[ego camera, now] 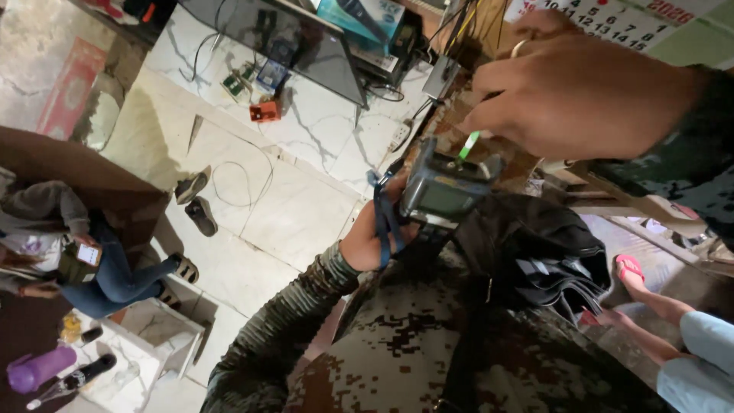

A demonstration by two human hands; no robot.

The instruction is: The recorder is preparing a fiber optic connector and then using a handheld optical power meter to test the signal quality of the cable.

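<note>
My left hand (372, 239) grips a small grey device (443, 187) with a dark screen, and a blue strap (384, 218) is wound around the fingers. My right hand (569, 92), a ring on one finger, hovers just above the device. It pinches a thin green-tipped tool (468, 145) whose lower end reaches the device's top edge. Both sleeves are camouflage cloth. A black bag (550, 252) lies against my body, right of the device.
A seated person (92, 264) in jeans holds a phone at the left, beside a pair of shoes (195, 203). Another person's foot in a pink sandal (628, 268) is at the right. Cables, an orange box (265, 112), a purple bottle (34, 369) and a wall calendar (612, 19) are around.
</note>
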